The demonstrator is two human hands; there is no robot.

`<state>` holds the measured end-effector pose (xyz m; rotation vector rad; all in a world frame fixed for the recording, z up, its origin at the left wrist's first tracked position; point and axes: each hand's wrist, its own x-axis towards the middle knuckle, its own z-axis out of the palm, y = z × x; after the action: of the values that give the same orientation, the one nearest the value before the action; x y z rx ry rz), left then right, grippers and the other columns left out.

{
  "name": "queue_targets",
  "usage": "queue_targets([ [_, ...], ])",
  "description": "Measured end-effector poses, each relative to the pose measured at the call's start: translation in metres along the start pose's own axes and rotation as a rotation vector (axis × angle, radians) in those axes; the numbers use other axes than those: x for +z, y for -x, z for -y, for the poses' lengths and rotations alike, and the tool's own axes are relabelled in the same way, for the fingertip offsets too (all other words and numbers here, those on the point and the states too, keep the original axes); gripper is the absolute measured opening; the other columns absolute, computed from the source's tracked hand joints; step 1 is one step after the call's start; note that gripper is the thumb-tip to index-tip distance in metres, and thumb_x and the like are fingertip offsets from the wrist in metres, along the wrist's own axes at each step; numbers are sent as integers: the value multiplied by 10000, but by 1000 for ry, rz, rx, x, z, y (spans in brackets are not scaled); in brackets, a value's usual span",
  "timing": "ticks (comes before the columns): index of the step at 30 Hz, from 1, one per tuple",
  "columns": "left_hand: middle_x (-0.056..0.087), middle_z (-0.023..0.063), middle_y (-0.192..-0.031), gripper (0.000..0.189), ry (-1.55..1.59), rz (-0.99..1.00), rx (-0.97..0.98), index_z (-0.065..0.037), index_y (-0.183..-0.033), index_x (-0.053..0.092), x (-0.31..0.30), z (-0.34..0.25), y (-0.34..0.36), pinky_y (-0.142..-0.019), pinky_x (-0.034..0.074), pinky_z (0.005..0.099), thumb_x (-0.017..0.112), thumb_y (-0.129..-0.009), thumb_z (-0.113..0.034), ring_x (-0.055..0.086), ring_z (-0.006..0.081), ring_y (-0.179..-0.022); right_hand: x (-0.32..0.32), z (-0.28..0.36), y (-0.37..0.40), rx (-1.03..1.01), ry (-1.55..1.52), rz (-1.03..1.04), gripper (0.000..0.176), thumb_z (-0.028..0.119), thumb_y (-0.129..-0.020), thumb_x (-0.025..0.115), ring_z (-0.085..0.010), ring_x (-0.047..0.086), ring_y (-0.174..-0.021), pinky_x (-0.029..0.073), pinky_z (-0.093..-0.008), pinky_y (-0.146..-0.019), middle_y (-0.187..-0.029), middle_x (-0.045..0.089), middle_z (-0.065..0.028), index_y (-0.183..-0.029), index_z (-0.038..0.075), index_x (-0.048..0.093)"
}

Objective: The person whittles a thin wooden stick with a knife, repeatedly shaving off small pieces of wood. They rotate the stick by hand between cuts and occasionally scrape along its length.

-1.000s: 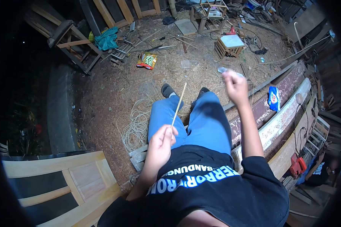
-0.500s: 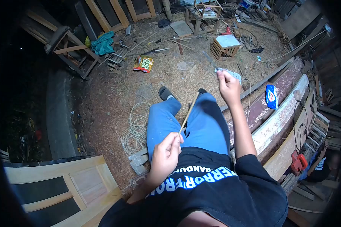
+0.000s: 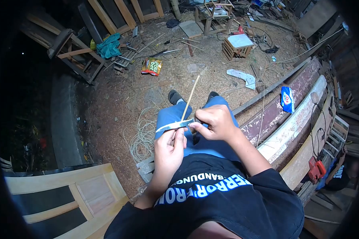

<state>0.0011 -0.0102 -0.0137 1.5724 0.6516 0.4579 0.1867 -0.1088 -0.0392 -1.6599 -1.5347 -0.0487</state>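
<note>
My left hand [image 3: 168, 152] is closed around the lower end of a thin bamboo stick [image 3: 190, 96], which points up and away over my lap. In my right hand [image 3: 216, 122] is a knife, its handle mostly hidden by the fingers. The knife's curved, shiny blade [image 3: 172, 126] lies across the stick just above my left fingers and points left. Both hands are close together over my thighs.
A coil of thin strips [image 3: 143, 133] lies left of my legs. Planks [image 3: 297, 123] run along my right, bearing a blue-white packet [image 3: 286, 100] and a red power tool [image 3: 316, 169]. A wooden door panel [image 3: 101, 187] is at lower left. Another person [image 3: 340, 175] is at far right.
My right hand has come down and left from its raised spot, bringing the knife onto the stick. The stick now stands steeper, its tip further left.
</note>
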Motion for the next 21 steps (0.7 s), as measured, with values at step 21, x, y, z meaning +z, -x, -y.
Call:
queue_targets([
  [21,469,-58,-708,245,13,44,-76,-23,-980,618,-15,1,16,-565,309,213,502,-1140,-168,416,13,-627,-29,-80,-6,643,128,-532,359,342,-1036,676,-209,600,-486,436,-389,-490,-583,604,-120,-785,86,693],
])
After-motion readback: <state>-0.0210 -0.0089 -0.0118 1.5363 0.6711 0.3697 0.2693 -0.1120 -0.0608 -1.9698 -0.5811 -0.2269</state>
